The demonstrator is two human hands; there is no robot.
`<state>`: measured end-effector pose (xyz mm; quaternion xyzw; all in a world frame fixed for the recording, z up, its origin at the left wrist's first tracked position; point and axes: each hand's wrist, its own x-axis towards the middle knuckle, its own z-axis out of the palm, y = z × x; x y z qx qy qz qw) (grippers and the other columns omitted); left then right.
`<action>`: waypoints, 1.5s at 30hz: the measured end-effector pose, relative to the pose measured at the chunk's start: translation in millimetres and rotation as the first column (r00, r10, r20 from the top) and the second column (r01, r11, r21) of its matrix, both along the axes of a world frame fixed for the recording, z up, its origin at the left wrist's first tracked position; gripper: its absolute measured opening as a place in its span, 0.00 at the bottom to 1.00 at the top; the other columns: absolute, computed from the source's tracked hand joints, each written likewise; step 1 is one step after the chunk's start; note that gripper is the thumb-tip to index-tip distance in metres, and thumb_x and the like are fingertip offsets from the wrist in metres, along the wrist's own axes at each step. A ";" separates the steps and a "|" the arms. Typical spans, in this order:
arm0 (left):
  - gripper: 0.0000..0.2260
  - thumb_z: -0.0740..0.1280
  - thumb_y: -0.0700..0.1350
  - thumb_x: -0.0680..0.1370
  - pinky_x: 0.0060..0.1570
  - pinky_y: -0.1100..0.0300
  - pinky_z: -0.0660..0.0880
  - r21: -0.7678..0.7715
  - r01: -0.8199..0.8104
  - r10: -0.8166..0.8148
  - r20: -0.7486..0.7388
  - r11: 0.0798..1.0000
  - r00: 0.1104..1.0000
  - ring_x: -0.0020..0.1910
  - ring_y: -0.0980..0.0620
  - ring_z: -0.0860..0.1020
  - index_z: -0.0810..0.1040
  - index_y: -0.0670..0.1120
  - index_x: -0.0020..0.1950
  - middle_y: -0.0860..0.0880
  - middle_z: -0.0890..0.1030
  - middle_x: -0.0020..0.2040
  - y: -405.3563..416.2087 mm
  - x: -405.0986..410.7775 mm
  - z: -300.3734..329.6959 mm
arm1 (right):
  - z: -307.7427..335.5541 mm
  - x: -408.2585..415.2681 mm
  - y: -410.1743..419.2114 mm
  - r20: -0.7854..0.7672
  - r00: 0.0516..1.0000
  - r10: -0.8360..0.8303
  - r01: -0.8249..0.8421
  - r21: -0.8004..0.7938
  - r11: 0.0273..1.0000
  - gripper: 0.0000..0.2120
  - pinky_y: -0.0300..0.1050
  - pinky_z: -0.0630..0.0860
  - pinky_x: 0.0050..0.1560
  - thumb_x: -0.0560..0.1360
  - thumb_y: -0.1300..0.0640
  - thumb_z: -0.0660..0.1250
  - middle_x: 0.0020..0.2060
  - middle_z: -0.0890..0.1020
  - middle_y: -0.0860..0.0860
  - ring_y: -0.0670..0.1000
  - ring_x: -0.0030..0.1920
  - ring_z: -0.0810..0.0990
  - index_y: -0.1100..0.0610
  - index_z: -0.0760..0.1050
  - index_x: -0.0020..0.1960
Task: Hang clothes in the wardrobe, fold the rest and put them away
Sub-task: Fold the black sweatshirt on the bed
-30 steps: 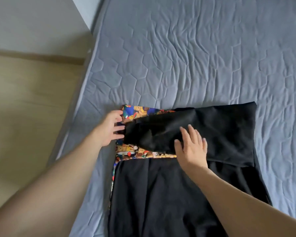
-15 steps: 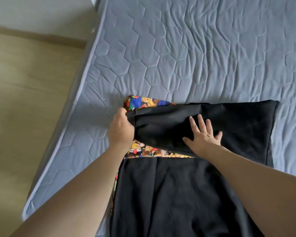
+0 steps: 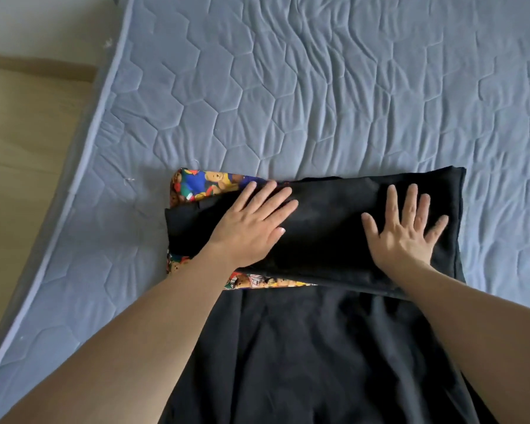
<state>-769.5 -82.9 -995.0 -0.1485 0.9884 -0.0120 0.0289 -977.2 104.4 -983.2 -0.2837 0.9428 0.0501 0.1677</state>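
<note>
A blue-grey quilted mattress [image 3: 318, 87] fills most of the frame, its piped edge running down the left side from the top toward the lower left corner. Beyond that edge, at the far left, lies a pale wooden floor [image 3: 19, 142], with a strip of light wall [image 3: 43, 22] in the upper left corner.

A black garment [image 3: 318, 356] lies on the mattress, spreading from the centre down to the bottom edge of the frame. Its far part is folded over into a flat band [image 3: 328, 228] that runs across the middle of the frame. A colourful bear-print lining [image 3: 202, 185] peeks out at the band's upper left corner and again as a thin strip along the band's lower edge, left of centre.

Both forearms reach in from the bottom corners. The left hand [image 3: 251, 224] rests flat on the left part of the band, fingers straight and close together, pointing up and to the right. The right hand [image 3: 407, 231] presses flat on the right part of the band, fingers straight and spread wide, holding nothing.
</note>
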 end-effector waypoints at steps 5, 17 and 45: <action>0.28 0.52 0.56 0.81 0.73 0.38 0.40 -0.139 -0.553 0.569 0.119 0.821 0.814 0.78 0.47 0.49 0.52 0.47 0.79 0.48 0.54 0.79 -24.2 34.3 -25.5 | -22.2 -23.9 16.7 -0.016 0.992 0.123 -0.124 -0.030 0.992 0.33 0.63 0.32 0.71 0.77 0.34 0.41 0.77 0.38 0.49 0.54 0.76 0.35 0.47 0.38 0.77; 0.30 0.49 0.60 0.78 0.69 0.30 0.40 0.013 -0.430 0.427 0.093 0.903 0.899 0.78 0.46 0.43 0.47 0.55 0.79 0.49 0.47 0.79 24.2 -3.3 -43.7 | -49.5 -40.3 28.0 -0.090 0.973 0.212 -0.226 -0.183 0.957 0.33 0.68 0.35 0.69 0.78 0.38 0.46 0.77 0.45 0.50 0.57 0.77 0.40 0.49 0.42 0.78; 0.21 0.73 0.42 0.72 0.56 0.51 0.73 0.202 -0.773 0.460 0.879 -0.602 -0.128 0.53 0.44 0.78 0.75 0.38 0.63 0.43 0.79 0.57 256.5 222.8 56.5 | 50.5 144.9 276.5 0.457 0.476 -0.751 0.619 0.433 0.655 0.14 0.51 0.75 0.50 0.66 0.55 0.71 0.36 0.78 0.57 0.57 0.39 0.78 0.62 0.74 0.48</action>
